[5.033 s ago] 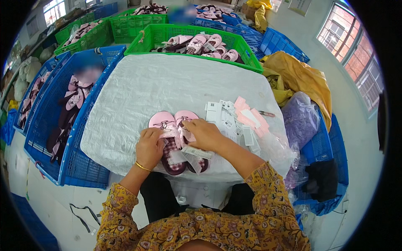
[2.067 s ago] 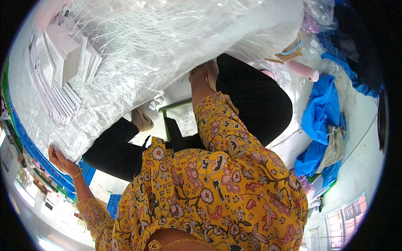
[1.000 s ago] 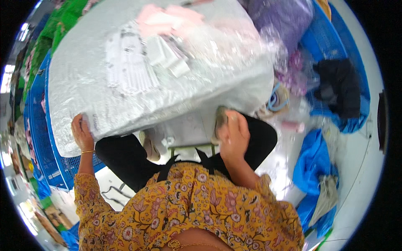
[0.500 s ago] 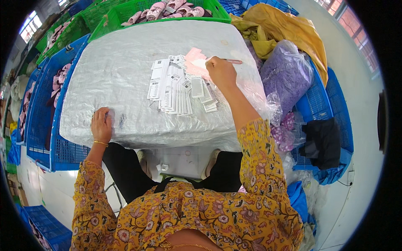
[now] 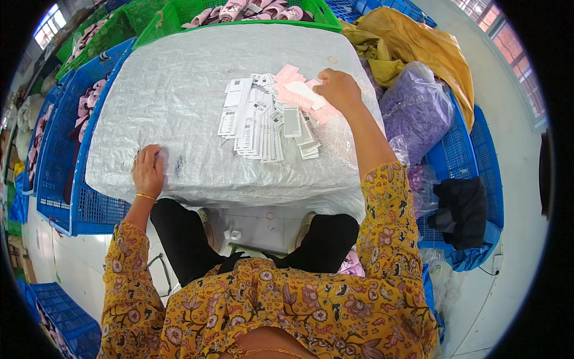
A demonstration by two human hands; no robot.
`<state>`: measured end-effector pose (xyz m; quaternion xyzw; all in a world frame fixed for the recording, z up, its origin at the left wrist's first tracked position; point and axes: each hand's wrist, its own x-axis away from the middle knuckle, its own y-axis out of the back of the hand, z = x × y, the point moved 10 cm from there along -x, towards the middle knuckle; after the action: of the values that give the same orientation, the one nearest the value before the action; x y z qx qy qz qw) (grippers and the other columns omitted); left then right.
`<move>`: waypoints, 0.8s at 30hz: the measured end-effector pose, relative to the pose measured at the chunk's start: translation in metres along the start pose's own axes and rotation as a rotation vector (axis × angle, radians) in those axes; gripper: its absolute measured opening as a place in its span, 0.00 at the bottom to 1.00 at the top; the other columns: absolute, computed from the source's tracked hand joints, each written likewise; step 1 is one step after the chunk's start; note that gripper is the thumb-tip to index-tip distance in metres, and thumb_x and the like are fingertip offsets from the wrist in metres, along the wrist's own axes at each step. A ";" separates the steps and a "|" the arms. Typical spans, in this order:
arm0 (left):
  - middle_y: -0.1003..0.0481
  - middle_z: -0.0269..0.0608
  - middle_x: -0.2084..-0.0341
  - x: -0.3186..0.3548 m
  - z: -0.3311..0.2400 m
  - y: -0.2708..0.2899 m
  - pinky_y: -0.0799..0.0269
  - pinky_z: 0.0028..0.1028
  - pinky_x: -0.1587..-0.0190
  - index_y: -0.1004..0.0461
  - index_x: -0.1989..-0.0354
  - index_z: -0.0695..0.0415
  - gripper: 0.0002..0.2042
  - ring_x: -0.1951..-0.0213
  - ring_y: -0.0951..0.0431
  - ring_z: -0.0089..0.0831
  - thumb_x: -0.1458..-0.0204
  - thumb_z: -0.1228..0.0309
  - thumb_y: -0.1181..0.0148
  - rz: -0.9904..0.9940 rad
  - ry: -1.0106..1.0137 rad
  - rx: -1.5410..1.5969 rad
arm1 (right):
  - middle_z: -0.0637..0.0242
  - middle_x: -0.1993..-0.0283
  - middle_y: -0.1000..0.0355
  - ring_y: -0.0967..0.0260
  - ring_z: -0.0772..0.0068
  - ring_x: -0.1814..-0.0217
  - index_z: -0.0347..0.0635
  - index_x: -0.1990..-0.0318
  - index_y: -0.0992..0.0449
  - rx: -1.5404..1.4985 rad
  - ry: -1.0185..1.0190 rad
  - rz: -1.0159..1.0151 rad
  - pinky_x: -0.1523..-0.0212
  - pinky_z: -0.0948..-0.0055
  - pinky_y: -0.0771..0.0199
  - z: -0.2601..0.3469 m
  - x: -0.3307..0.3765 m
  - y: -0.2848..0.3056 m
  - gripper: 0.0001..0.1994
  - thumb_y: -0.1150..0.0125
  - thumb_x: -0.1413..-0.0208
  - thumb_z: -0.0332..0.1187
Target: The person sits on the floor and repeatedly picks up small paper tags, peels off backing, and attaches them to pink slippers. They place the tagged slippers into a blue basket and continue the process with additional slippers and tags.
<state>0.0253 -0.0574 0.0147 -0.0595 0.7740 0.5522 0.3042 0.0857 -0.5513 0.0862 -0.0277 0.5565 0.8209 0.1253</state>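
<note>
My left hand [image 5: 148, 172] lies on the near left of the silver-grey sheet covering the table [image 5: 173, 90], its fingers stretched out and holding nothing. At the far right of the papers, my right hand [image 5: 341, 91] has curled fingers, with the fingertips at the edge of a white slip [image 5: 304, 91]. What they grip, if anything, is hidden behind the hand; no pen shows. Pink paper slips [image 5: 289, 76] lie under and around the white slip. Beside them spread several overlapping white printed labels [image 5: 258, 140], with a greyish label [image 5: 292, 121] on top at their right.
Beyond the table stands a green crate [image 5: 173, 24] of pink slippers [image 5: 233, 9]. Blue crates [image 5: 98, 215] flank the left side. On the right are a plastic bag of purple material [image 5: 418, 105], a yellow cloth [image 5: 412, 36] and a black cloth [image 5: 463, 212] over a blue crate.
My right hand has moved right and slightly away from me; the pen seen in it earlier no longer shows. The view has shifted a little. My left hand stays on the table.
</note>
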 end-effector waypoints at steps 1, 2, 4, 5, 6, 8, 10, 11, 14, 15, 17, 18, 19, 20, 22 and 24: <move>0.26 0.43 0.53 0.001 0.002 0.002 0.35 0.39 0.46 0.28 0.54 0.57 0.11 0.50 0.28 0.44 0.45 0.70 0.48 0.003 0.015 -0.008 | 0.56 0.53 0.23 0.26 0.52 0.50 0.46 0.57 0.19 -0.039 0.038 -0.029 0.52 0.56 0.25 0.006 -0.004 -0.001 0.15 0.34 0.52 0.42; 0.26 0.43 0.53 0.000 0.002 0.001 0.35 0.39 0.46 0.28 0.54 0.57 0.11 0.50 0.28 0.45 0.45 0.70 0.48 0.008 0.025 -0.008 | 0.57 0.53 0.23 0.26 0.52 0.49 0.47 0.58 0.19 -0.074 0.069 -0.061 0.52 0.56 0.25 0.008 -0.008 0.000 0.14 0.35 0.52 0.42; 0.26 0.43 0.53 -0.001 0.001 0.001 0.35 0.39 0.46 0.28 0.54 0.57 0.11 0.50 0.28 0.45 0.45 0.70 0.48 0.008 0.021 -0.006 | 0.57 0.56 0.23 0.27 0.53 0.50 0.50 0.60 0.18 -0.115 0.135 -0.101 0.52 0.56 0.25 0.016 -0.021 -0.008 0.12 0.36 0.51 0.42; 0.26 0.43 0.53 -0.002 0.002 -0.001 0.35 0.39 0.46 0.28 0.54 0.57 0.11 0.50 0.28 0.45 0.45 0.70 0.48 0.014 0.016 -0.007 | 0.57 0.57 0.23 0.26 0.54 0.51 0.52 0.60 0.18 -0.123 0.161 -0.109 0.53 0.56 0.25 0.020 -0.028 -0.022 0.11 0.36 0.50 0.42; 0.26 0.43 0.53 -0.003 0.001 -0.003 0.35 0.39 0.46 0.28 0.54 0.57 0.11 0.50 0.28 0.45 0.45 0.70 0.48 0.016 0.007 -0.001 | 0.58 0.59 0.23 0.26 0.54 0.52 0.53 0.61 0.18 -0.125 0.189 -0.119 0.53 0.57 0.25 0.025 -0.034 -0.030 0.10 0.37 0.50 0.42; 0.26 0.43 0.53 -0.002 0.002 -0.005 0.35 0.39 0.46 0.28 0.54 0.57 0.11 0.49 0.28 0.45 0.45 0.71 0.48 0.018 -0.005 0.002 | 0.58 0.61 0.24 0.26 0.54 0.55 0.56 0.62 0.18 -0.033 0.195 -0.100 0.54 0.58 0.24 0.035 -0.046 -0.050 0.10 0.37 0.50 0.42; 0.26 0.43 0.53 -0.003 0.002 -0.004 0.35 0.40 0.46 0.28 0.54 0.57 0.11 0.49 0.28 0.45 0.45 0.71 0.47 0.017 0.003 0.005 | 0.60 0.60 0.24 0.26 0.58 0.54 0.60 0.63 0.17 0.036 0.198 -0.056 0.54 0.60 0.24 0.041 -0.062 -0.074 0.09 0.36 0.52 0.42; 0.26 0.43 0.53 -0.002 0.002 -0.003 0.35 0.40 0.46 0.28 0.54 0.57 0.11 0.49 0.28 0.45 0.45 0.71 0.47 0.020 0.011 0.006 | 0.60 0.61 0.24 0.26 0.58 0.55 0.58 0.62 0.17 0.018 0.220 -0.003 0.55 0.61 0.25 0.046 -0.068 -0.084 0.09 0.36 0.52 0.42; 0.26 0.43 0.53 -0.002 0.002 -0.002 0.35 0.40 0.46 0.28 0.54 0.57 0.11 0.49 0.28 0.45 0.46 0.72 0.47 0.022 0.018 0.014 | 0.62 0.63 0.23 0.25 0.60 0.58 0.55 0.63 0.17 0.005 0.266 0.136 0.58 0.61 0.25 0.056 -0.080 -0.110 0.09 0.36 0.52 0.41; 0.26 0.43 0.53 -0.002 0.002 -0.001 0.35 0.40 0.46 0.28 0.54 0.57 0.11 0.49 0.28 0.45 0.46 0.72 0.47 0.020 0.018 0.014 | 0.64 0.63 0.23 0.25 0.60 0.59 0.56 0.64 0.17 0.027 0.273 0.172 0.58 0.61 0.25 0.059 -0.082 -0.117 0.09 0.35 0.53 0.40; 0.26 0.43 0.53 -0.001 0.001 0.001 0.35 0.40 0.46 0.28 0.54 0.57 0.11 0.49 0.28 0.45 0.46 0.72 0.47 0.015 0.019 0.016 | 0.65 0.64 0.23 0.25 0.61 0.60 0.55 0.66 0.17 0.093 0.273 0.232 0.59 0.61 0.25 0.066 -0.084 -0.126 0.08 0.36 0.54 0.39; 0.26 0.43 0.53 0.000 0.001 0.002 0.35 0.40 0.46 0.28 0.54 0.57 0.11 0.50 0.28 0.45 0.46 0.72 0.47 0.013 0.023 0.018 | 0.66 0.64 0.23 0.25 0.61 0.60 0.55 0.67 0.17 0.137 0.266 0.256 0.60 0.61 0.25 0.071 -0.082 -0.127 0.07 0.36 0.54 0.39; 0.26 0.43 0.53 0.001 0.001 0.003 0.35 0.40 0.46 0.28 0.54 0.57 0.11 0.50 0.28 0.45 0.46 0.72 0.47 0.012 0.028 0.020 | 0.66 0.64 0.23 0.25 0.61 0.61 0.54 0.68 0.18 0.180 0.260 0.281 0.60 0.61 0.25 0.074 -0.080 -0.130 0.07 0.36 0.54 0.39; 0.26 0.43 0.52 -0.001 0.000 0.004 0.35 0.40 0.46 0.28 0.54 0.57 0.11 0.50 0.28 0.45 0.46 0.72 0.47 0.007 0.027 0.025 | 0.66 0.64 0.23 0.25 0.61 0.60 0.54 0.68 0.18 0.207 0.262 0.272 0.60 0.61 0.25 0.076 -0.080 -0.130 0.06 0.37 0.54 0.38; 0.26 0.43 0.53 -0.001 -0.001 0.005 0.35 0.39 0.47 0.28 0.54 0.57 0.11 0.50 0.27 0.45 0.46 0.72 0.47 0.003 0.015 0.020 | 0.64 0.63 0.23 0.25 0.60 0.60 0.53 0.69 0.19 0.260 0.267 0.255 0.61 0.62 0.25 0.078 -0.081 -0.132 0.05 0.38 0.53 0.37; 0.26 0.43 0.53 -0.002 -0.003 0.006 0.35 0.39 0.47 0.28 0.54 0.57 0.11 0.51 0.27 0.45 0.46 0.72 0.47 0.000 0.005 0.021 | 0.62 0.61 0.23 0.24 0.59 0.57 0.50 0.66 0.19 0.323 0.319 0.181 0.58 0.58 0.25 0.076 -0.084 -0.139 0.07 0.39 0.52 0.35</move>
<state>0.0231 -0.0587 0.0211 -0.0577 0.7806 0.5438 0.3027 0.2067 -0.4472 0.0050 -0.0866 0.6935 0.7143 -0.0357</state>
